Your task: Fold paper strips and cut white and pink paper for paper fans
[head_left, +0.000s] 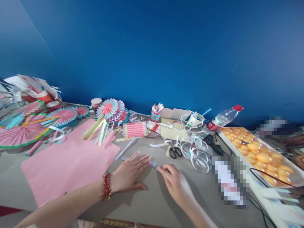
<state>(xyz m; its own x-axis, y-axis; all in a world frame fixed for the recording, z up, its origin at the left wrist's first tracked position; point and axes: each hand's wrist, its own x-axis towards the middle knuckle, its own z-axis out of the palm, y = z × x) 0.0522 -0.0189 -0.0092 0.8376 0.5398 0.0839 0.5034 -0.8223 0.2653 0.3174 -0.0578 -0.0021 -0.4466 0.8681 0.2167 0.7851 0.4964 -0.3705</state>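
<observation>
Lying beyond the right hand (175, 182) are scissors (175, 151) and white coils (194, 153)

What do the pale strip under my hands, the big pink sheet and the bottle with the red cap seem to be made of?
Strip: probably paper, since it looks thin and flat, though blur leaves its finish unclear. Pink sheet: likely matte paper or thin card, lying flat without shine. Bottle: probably clear, glossy plastic, being see-through with highlights.
</observation>
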